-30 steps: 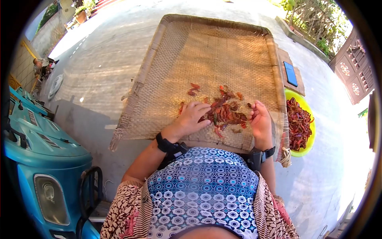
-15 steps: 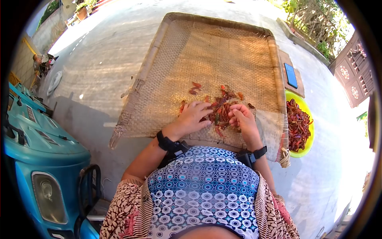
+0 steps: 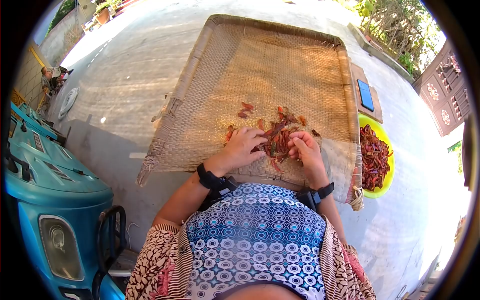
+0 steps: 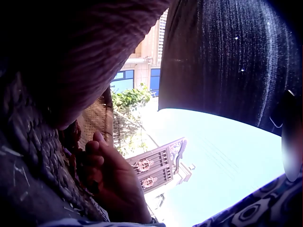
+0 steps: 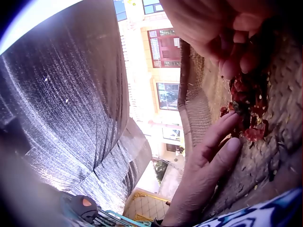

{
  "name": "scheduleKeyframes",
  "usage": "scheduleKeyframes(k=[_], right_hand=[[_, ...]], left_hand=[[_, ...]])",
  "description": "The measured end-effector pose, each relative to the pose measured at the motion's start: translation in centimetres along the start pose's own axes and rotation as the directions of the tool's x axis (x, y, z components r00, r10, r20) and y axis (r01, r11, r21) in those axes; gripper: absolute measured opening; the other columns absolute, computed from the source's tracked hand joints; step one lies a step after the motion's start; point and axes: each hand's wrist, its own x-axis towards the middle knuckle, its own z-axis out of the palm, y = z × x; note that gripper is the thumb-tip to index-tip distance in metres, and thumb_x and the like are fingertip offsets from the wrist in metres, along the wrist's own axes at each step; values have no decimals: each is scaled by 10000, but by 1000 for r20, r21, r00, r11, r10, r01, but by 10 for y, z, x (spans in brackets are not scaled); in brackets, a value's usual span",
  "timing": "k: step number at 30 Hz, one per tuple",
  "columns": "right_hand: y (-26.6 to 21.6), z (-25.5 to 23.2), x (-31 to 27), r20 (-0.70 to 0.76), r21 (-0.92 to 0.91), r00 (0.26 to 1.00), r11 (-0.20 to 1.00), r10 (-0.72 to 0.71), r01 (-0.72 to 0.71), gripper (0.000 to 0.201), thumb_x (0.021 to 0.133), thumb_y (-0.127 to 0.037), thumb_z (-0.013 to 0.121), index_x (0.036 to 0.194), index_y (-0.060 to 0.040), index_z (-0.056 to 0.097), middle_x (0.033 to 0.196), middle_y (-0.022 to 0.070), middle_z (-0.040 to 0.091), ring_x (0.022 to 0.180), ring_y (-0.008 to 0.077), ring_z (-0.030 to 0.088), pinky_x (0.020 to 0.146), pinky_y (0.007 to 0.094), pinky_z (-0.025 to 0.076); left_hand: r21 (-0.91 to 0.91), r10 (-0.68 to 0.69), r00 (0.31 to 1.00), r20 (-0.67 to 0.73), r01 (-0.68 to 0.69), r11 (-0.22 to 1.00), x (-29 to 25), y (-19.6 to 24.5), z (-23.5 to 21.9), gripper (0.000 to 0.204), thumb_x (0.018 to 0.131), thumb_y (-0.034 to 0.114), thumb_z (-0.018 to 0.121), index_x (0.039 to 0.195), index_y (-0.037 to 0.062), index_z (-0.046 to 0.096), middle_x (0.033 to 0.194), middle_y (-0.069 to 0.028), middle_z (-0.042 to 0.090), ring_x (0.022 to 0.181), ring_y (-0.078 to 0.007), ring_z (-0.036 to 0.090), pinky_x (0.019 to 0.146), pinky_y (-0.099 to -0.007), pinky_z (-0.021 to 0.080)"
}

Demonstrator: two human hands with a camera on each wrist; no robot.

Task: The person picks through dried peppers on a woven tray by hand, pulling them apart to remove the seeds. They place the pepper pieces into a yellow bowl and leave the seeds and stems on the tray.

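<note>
Dried red chilies lie in a loose pile near the front of a woven mat. The left hand lies palm down at the pile's left side; in the right wrist view, the left hand's fingertips touch the chilies. Over the right side of the pile, the right hand has bent fingers with the thumb close to the index finger. Its fingertips reach the chilies in the right wrist view, where the right hand covers part of them; whether they pinch one is hidden.
Beyond the mat's right edge stands a yellow-green basin full of red chilies. A blue phone lies on a board above it. A teal vehicle is at the left. The mat has a raised rim.
The right hand has moved left from beside the pile onto its right part. A dark piece that was at its fingertips lies on the mat. The left hand has barely moved.
</note>
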Motion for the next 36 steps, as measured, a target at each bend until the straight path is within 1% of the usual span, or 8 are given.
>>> scheduleKeyframes(k=[1, 4, 7, 13, 19, 25, 28, 36], right_hand=[[0, 0, 0, 0, 0, 1000, 1000, -1, 1, 161, 983, -170, 514, 1088, -71, 585, 892, 0, 624, 701, 68, 572, 641, 209, 461], [1, 0, 0, -2, -11, 1000, 1000, -4, 4, 162, 986, -173, 511, 1091, -72, 582, 892, 0, 622, 701, 68, 571, 639, 209, 461], [2, 0, 1, 0, -23, 1000, 1000, -4, 4, 160, 989, -172, 508, 1091, -75, 582, 891, 0, 622, 701, 68, 571, 635, 211, 461], [2, 0, 1, 5, -23, 1000, 1000, -4, 4, 156, 990, -173, 507, 1086, -78, 586, 895, 0, 624, 703, 68, 572, 630, 214, 462], [4, -2, 3, 15, -20, 1000, 1000, 3, -2, 159, 990, -175, 509, 1088, -77, 586, 894, 2, 622, 704, 69, 572, 631, 211, 461], [4, -2, 3, 19, -27, 1000, 1000, 4, -3, 166, 991, -176, 507, 1097, -71, 581, 904, 5, 620, 706, 71, 571, 632, 212, 461], [5, -2, 3, 19, -40, 1000, 999, 11, -10, 169, 991, -178, 506, 1099, -69, 579, 910, 8, 619, 706, 72, 571, 633, 212, 461], [3, -1, 2, 25, -84, 1000, 996, -4, 6, 179, 987, -182, 507, 1097, -59, 575, 915, 14, 620, 702, 74, 574, 632, 216, 468]], left_hand=[[-9, 3, 1000, -10, -3, 1000, 0, 0, 0, 375, 798, 282, 716, 1128, 109, 674, 1261, -93, 541, 1182, -299, 449, 1007, -430, 361], [-31, -16, 999, 50, 18, 999, 1, 2, -4, 386, 811, 257, 722, 1159, 101, 659, 1261, -115, 533, 1191, -311, 455, 1018, -427, 370], [-10, -2, 999, 45, 2, 1000, 0, 2, -3, 393, 814, 254, 720, 1167, 95, 655, 1259, -122, 529, 1182, -314, 460, 1015, -423, 374], [-16, -22, 999, 41, 22, 1000, -1, 3, -4, 412, 817, 242, 713, 1188, 78, 643, 1268, -127, 524, 1169, -320, 467, 1010, -422, 379], [-45, -28, 999, 28, 30, 999, 1, 1, -3, 413, 821, 227, 703, 1188, 51, 632, 1252, -127, 537, 1160, -304, 491, 1003, -411, 386], [-79, -24, 1000, 17, 25, 997, 1, 1, -4, 383, 833, 210, 691, 1182, 62, 636, 1224, -115, 558, 1148, -288, 509, 992, -410, 392], [-59, -16, 999, 43, 18, 998, 1, 0, -3, 368, 834, 206, 689, 1175, 75, 642, 1206, -106, 568, 1140, -285, 514, 984, -407, 393], [-64, 5, 1000, 18, -4, 998, 2, -1, -2, 338, 831, 195, 689, 1148, 82, 651, 1191, -95, 573, 1119, -278, 519, 970, -403, 387]])
